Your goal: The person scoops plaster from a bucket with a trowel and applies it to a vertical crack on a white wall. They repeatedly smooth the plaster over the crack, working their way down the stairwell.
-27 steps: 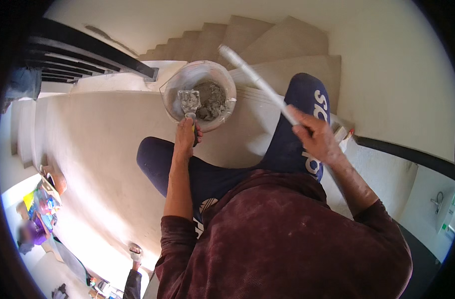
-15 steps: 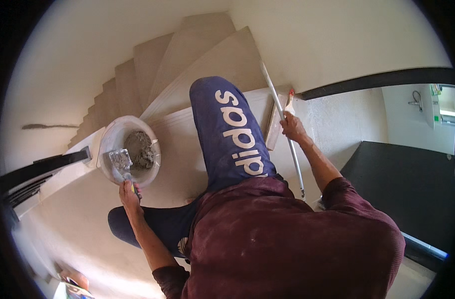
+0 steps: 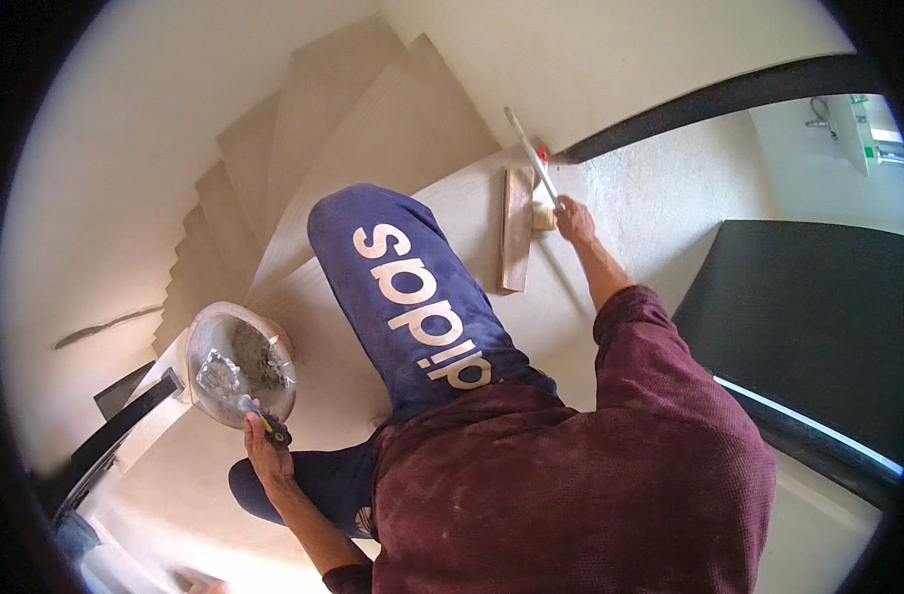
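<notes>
My left hand [image 3: 266, 457] is closed around the dark handle of a putty knife [image 3: 219, 374]. Its broad, mortar-smeared blade is over the mouth of a pale bucket [image 3: 197, 398]. Grey mortar [image 3: 264, 358] clings inside that bucket. On the right, my right hand [image 3: 576, 222] grips a long, thin, pale pole [image 3: 533, 153] that slants up and left from my fist. A flat brush [image 3: 544, 217] with a red handle tip lies just left of this hand, partly covered by the pole. Beside the brush is a wooden board [image 3: 514, 238].
Beige winding stairs [image 3: 363, 129] rise at the far left along a pale wall [image 3: 125, 188]. My bent knee [image 3: 358, 218] stands between bucket and board. A black panel [image 3: 799, 327] is at right, below a dark frame edge [image 3: 700, 94]. A dark rail [image 3: 115, 426] lies left of the bucket.
The view has turned. The pole has swung in my right hand, and its lower length no longer shows. My left hand has turned the putty knife, still over the bucket.
</notes>
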Demonstrator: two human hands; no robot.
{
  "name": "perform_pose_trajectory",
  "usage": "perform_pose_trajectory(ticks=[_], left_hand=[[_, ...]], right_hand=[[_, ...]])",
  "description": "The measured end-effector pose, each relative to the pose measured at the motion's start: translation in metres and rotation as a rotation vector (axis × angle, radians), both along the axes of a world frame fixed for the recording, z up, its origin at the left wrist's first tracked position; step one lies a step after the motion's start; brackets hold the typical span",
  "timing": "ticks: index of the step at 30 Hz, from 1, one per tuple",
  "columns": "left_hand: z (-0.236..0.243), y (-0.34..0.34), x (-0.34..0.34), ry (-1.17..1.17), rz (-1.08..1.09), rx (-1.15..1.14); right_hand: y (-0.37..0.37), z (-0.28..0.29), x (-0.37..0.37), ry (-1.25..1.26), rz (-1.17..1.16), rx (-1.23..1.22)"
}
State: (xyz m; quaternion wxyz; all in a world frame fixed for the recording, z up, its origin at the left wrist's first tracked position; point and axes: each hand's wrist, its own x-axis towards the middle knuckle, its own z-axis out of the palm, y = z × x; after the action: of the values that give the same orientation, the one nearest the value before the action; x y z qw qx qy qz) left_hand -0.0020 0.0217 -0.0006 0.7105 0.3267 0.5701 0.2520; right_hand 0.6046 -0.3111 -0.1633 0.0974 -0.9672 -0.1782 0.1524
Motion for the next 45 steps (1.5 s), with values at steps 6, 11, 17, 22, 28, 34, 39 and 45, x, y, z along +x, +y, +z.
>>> perform_pose_trajectory(ticks=[6, 11, 17, 22, 28, 34, 39, 45], left_hand=[[-0.007, 0.009, -0.001, 0.032, 0.042, -0.013], [-0.007, 0.008, 0.01, -0.018, 0.102, -0.058], [-0.005, -0.007, 0.044, -0.327, 0.08, -0.075], [-0.014, -0.001, 0.065, -0.225, 0.207, -0.116], [-0.014, 0.009, 0.048, 0.045, -0.016, -0.041], [-0.043, 0.076, -0.047, 0.639, 0.458, 0.463], [-0.106, 0.113, -0.052, 1.018, 0.309, 0.383], [-0.125, 0.099, -0.051, 0.719, 0.239, 0.427]], right_hand=[[0.025, -0.014, 0.025, 0.122, -0.081, 0.059], [0.1, 0.055, 0.0, -0.217, -0.084, 0.317], [0.23, 0.222, -0.186, 0.511, 0.562, 1.038], [0.315, 0.221, -0.353, 0.654, 1.21, 0.474], [0.331, 0.147, -0.389, 0.998, 0.921, 0.267], [0.388, 0.166, -0.341, 1.096, 0.97, 0.151], [0.4, 0.16, -0.341, 1.57, 0.514, -0.011], [0.397, 0.122, -0.334, 1.506, 0.128, -0.104]])
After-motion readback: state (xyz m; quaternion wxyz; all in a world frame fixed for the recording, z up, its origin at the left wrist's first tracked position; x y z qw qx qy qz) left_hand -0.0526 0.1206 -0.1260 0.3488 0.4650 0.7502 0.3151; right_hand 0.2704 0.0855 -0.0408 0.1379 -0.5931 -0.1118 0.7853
